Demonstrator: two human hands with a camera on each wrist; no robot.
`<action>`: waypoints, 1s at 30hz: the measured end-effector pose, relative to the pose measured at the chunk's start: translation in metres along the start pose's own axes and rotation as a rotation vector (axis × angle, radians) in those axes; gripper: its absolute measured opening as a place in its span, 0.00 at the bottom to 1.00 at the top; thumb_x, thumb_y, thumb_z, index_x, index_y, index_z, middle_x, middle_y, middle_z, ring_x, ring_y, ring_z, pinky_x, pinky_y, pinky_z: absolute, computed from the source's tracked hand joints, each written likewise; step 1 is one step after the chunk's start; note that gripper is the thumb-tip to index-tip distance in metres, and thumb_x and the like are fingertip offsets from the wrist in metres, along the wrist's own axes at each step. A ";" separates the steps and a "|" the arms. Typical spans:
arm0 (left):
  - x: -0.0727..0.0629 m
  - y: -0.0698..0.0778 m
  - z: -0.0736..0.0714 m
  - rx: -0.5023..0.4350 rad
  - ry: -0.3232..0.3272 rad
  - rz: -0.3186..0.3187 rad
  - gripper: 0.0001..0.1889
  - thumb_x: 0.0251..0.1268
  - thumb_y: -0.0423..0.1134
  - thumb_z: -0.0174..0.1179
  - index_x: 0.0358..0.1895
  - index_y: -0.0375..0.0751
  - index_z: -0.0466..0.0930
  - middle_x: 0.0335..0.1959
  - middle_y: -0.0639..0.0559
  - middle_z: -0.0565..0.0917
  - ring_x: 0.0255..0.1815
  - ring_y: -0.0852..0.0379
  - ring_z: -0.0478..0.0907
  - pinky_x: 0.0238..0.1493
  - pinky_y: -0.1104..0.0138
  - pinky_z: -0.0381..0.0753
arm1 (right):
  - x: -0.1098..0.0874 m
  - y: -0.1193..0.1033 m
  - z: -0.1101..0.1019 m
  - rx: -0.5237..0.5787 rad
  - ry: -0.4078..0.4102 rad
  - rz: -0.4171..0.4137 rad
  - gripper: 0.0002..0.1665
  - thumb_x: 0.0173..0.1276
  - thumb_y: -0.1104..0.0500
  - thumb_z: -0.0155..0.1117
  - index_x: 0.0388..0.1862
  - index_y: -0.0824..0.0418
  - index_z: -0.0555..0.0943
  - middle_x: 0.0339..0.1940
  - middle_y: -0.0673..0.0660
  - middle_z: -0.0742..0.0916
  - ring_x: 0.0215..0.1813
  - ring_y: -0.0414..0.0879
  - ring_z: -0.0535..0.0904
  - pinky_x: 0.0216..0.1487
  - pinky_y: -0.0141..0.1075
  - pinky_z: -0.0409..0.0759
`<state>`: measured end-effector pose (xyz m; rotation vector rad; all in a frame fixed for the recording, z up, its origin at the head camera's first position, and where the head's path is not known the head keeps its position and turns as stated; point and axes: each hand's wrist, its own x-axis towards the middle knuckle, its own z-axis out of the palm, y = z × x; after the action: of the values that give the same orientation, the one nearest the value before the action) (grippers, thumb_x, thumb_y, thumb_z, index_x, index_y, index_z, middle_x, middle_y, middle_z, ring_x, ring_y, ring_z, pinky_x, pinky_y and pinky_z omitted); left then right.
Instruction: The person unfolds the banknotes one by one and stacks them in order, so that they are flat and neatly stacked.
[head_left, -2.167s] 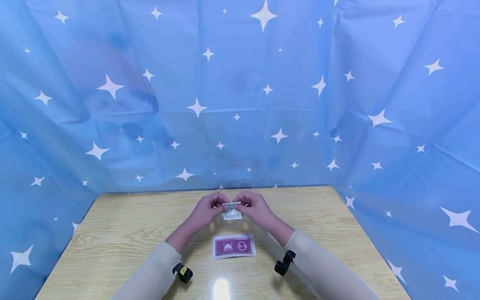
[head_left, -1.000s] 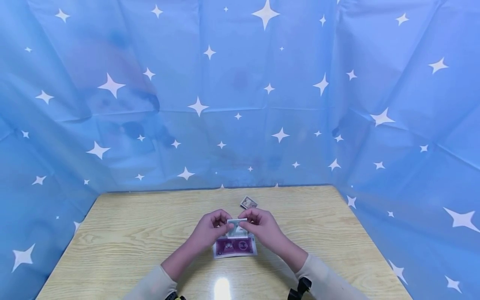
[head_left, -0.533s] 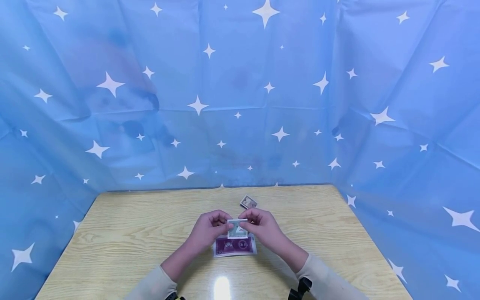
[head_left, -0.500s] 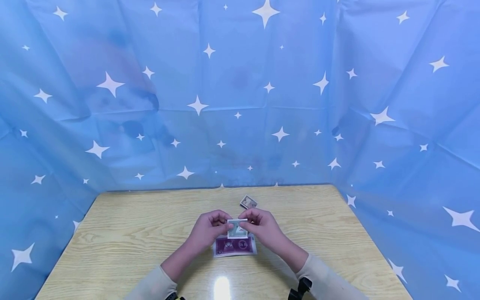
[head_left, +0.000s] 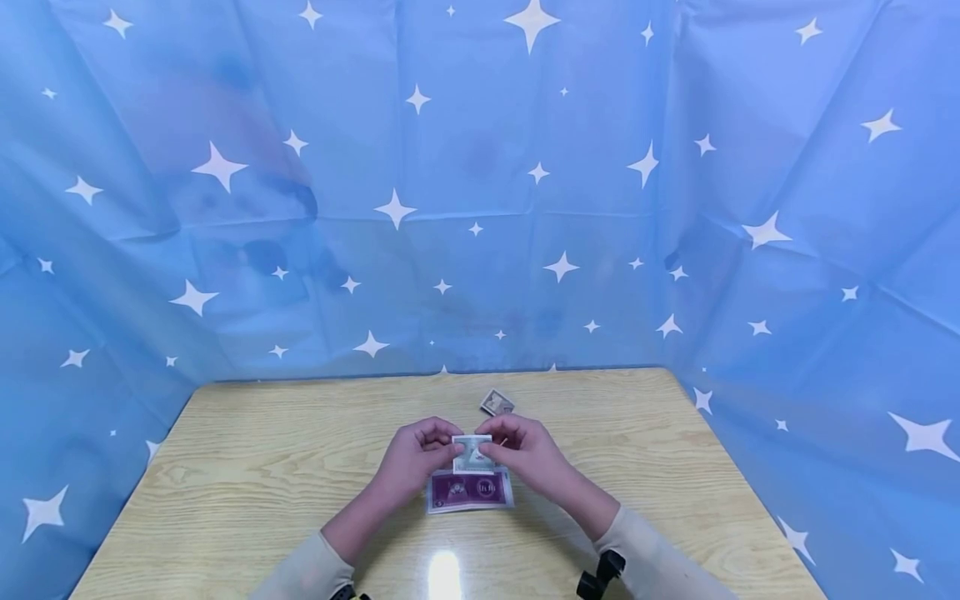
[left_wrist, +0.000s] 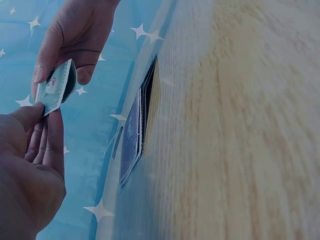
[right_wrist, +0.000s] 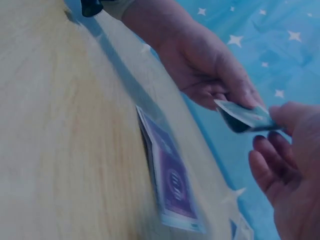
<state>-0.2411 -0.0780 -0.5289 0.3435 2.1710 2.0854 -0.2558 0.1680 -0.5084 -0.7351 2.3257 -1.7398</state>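
Both hands hold a small folded green banknote (head_left: 467,465) over the middle of the table. My left hand (head_left: 420,458) pinches its left side between thumb and fingers. On its right side, my right hand (head_left: 534,462) pinches it the same way. The two layers of the banknote (right_wrist: 245,115) bulge apart at one end in the right wrist view. Directly below, a purple banknote (head_left: 468,493) lies flat, its upper edge partly covered by the held one. From the left wrist, the purple banknotes (left_wrist: 131,135) show as a thin stack with slightly lifted edges.
A small folded brown banknote (head_left: 497,403) lies farther back on the wood-grain table (head_left: 285,467), just beyond the right hand. Behind the table's back edge hangs a blue star-patterned cloth (head_left: 480,167). A black wrist device (head_left: 602,575) sits on the right sleeve.
Both hands have come nearer with the green banknote, from the back of the table to just over the purple one. The brown banknote has come into view behind them.
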 end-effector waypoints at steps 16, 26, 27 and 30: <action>0.000 0.000 0.000 0.053 -0.015 0.011 0.11 0.73 0.32 0.73 0.54 0.36 0.89 0.42 0.47 0.91 0.43 0.53 0.88 0.44 0.66 0.90 | 0.003 0.001 -0.018 -0.033 -0.141 0.011 0.07 0.77 0.60 0.76 0.50 0.58 0.88 0.39 0.54 0.89 0.40 0.45 0.85 0.41 0.35 0.86; 0.000 -0.002 0.000 0.171 0.046 0.079 0.16 0.72 0.36 0.76 0.59 0.39 0.90 0.43 0.53 0.88 0.47 0.53 0.84 0.61 0.54 0.83 | 0.004 0.001 -0.018 -0.061 -0.109 0.025 0.08 0.76 0.60 0.77 0.50 0.60 0.88 0.38 0.54 0.89 0.40 0.46 0.84 0.42 0.36 0.86; 0.000 -0.002 0.000 0.171 0.049 0.083 0.16 0.72 0.36 0.76 0.60 0.39 0.89 0.43 0.53 0.88 0.47 0.53 0.84 0.62 0.53 0.83 | 0.004 0.002 -0.018 -0.065 -0.105 0.029 0.08 0.76 0.60 0.77 0.49 0.60 0.88 0.38 0.54 0.88 0.39 0.46 0.84 0.42 0.36 0.85; 0.000 -0.003 0.000 0.169 0.055 0.084 0.16 0.72 0.36 0.76 0.59 0.40 0.89 0.42 0.52 0.87 0.46 0.53 0.83 0.59 0.57 0.84 | 0.005 0.002 -0.017 -0.076 -0.098 0.041 0.09 0.76 0.59 0.77 0.49 0.60 0.88 0.38 0.54 0.88 0.39 0.46 0.83 0.42 0.34 0.84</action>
<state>-0.2411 -0.0784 -0.5318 0.4039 2.4123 1.9797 -0.2668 0.1806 -0.5037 -0.7613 2.3348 -1.5701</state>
